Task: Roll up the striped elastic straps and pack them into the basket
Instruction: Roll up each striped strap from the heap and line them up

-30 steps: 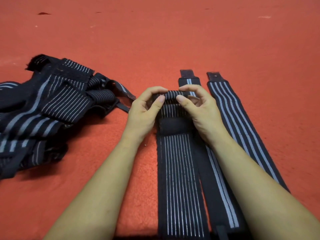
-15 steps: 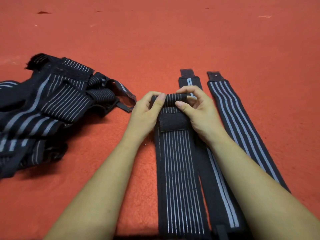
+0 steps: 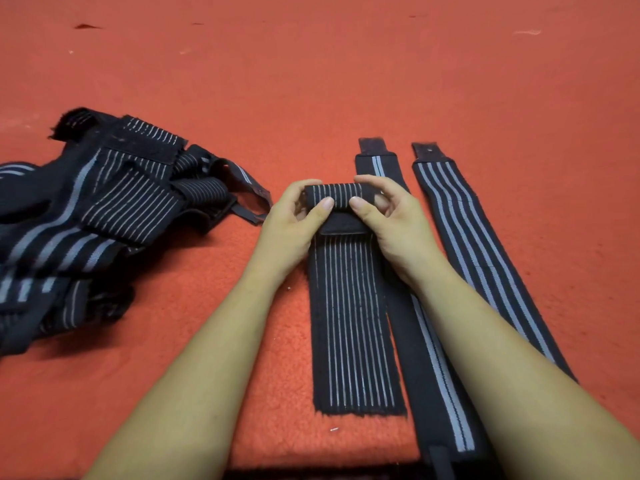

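Observation:
A wide black strap with thin white stripes (image 3: 353, 327) lies flat on the red carpet, running toward me. Its far end is wound into a small roll (image 3: 337, 195). My left hand (image 3: 294, 220) grips the roll's left end and my right hand (image 3: 388, 216) grips its right end, both thumbs pressed on the front of the roll. A black velcro patch shows just below the roll. No basket is in view.
Two more long straps lie flat to the right: a single-stripe strap (image 3: 426, 341), partly under my right forearm, and a three-stripe strap (image 3: 474, 244). A tangled pile of black striped straps (image 3: 79, 223) sits at the left on the red carpet (image 3: 346, 81).
The roll has grown thicker and moved toward me along the strap. The strap's near end has slid away from me and now shows on the carpet.

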Tool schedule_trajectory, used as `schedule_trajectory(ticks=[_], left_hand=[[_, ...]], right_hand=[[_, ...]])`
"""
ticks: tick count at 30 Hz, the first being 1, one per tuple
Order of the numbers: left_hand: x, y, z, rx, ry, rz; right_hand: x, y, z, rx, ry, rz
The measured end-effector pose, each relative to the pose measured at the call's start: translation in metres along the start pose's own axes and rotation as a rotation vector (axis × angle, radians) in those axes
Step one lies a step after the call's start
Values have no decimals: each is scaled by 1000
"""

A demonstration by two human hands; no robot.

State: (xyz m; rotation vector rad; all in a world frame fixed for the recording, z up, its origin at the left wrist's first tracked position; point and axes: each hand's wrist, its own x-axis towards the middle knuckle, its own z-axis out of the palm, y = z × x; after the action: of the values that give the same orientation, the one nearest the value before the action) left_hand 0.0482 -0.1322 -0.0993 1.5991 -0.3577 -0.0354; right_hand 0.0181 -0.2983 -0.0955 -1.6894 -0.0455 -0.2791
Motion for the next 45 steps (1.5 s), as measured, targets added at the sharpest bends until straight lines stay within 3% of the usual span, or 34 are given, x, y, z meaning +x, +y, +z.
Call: schedule_trajectory(ticks=[13,17,21,27,30,34,39,45], left_hand=[[-1,-2,10,-142,-34,-142],[-1,4,10,-103,62,-115],[0,1,2,-105,40,-48],[0,0,-1,-60,-69,60],[-2,-1,3,-40,-133,16],[-2,-2,4,-38,-138,-6],[-1,-4,3,125,-63,88],[3,-4,6,30,-24,6]], right_hand=[[0,-2,-2,160,17,-35],[-2,-3,-2,199,-59,-19],[-4,-5,0,213,-76,6],[-2,-2,3,-2,-75,67],[-3,2,3,-127,-161,140],[-5,0,2,-123,-183,119],[-3,0,2,159,-146,38],[0,1,2,266,-150,4]])
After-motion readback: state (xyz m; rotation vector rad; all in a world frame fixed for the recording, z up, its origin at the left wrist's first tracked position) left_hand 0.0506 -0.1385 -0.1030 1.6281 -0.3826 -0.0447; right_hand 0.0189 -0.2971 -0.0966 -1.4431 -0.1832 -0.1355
